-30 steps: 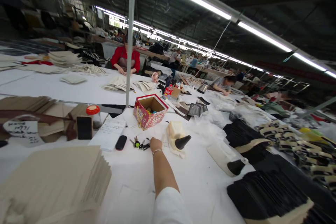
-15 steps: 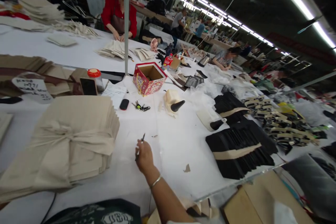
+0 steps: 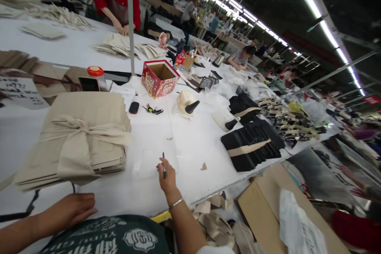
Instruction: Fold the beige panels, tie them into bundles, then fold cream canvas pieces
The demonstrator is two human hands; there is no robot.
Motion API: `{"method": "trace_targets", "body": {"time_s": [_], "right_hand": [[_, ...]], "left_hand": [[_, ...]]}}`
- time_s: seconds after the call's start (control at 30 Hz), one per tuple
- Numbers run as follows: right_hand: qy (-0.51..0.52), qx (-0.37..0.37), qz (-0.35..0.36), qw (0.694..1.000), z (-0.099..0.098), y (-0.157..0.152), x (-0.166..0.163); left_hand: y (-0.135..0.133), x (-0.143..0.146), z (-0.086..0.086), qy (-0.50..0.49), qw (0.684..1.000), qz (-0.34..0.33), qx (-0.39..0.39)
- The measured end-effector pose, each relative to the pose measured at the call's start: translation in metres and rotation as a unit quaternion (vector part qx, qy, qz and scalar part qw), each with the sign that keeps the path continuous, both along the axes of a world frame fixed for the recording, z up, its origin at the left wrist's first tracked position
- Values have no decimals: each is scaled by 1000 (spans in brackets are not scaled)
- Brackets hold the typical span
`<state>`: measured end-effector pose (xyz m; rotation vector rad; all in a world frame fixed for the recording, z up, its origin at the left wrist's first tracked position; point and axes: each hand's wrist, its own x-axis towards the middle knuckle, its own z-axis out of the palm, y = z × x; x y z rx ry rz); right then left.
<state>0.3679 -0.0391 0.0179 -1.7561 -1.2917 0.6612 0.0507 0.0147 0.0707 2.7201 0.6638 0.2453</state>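
My right hand (image 3: 167, 178) rests on the white table (image 3: 190, 147) with its fingers closed around a dark pen (image 3: 163, 165) that points away from me. My left hand (image 3: 70, 209) lies at the table's near edge, fingers stretched out flat and holding nothing. Just beyond it sits a tied bundle of beige fabric pieces (image 3: 80, 137). Farther out on the table are a bunch of keys (image 3: 152, 109), a small black device (image 3: 133, 107) and a red cardboard box (image 3: 158, 77).
A stack of black pieces banded in beige (image 3: 251, 145) lies right of my hand. A metal pole (image 3: 130, 20) rises behind the box. A person in red (image 3: 117, 0) works across the table. A cardboard sheet (image 3: 268, 202) and fabric scraps (image 3: 217, 222) sit below the table edge.
My right hand drew back from the keys toward me with the pen in it. The view tilted down, and my left hand came into sight at the near edge.
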Motion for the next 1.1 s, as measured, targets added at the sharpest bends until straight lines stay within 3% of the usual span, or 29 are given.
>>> {"method": "trace_targets", "body": {"time_s": [0.1, 0.17, 0.3, 0.4, 0.5, 0.63, 0.73, 0.93, 1.1], "right_hand": [[244, -11, -99, 965, 8, 13, 2], [301, -20, -101, 948, 2, 20, -2], [243, 0, -98, 965, -22, 30, -18], [200, 13, -141, 969, -40, 33, -29], [183, 5, -156, 971, -51, 30, -34], [182, 31, -158, 970, -51, 26, -33], [227, 11, -202, 953, -48, 32, -25], [266, -18, -243, 933, -38, 47, 4], [161, 5, -182, 970, -45, 39, -5]], "left_hand": [[5, 37, -27, 4, 995, -77, -67], [2, 65, -54, -45, 997, -64, -16], [0, 109, -119, -39, 995, 33, 85], [6, 124, -147, -1, 992, 72, 106], [10, 136, -142, 50, 991, 87, 93], [18, 165, -110, 110, 987, 107, 40], [32, 179, -96, 110, 986, 122, 15], [45, 169, -103, 128, 988, 87, 24], [29, 168, -105, 137, 986, 88, 30]]}}
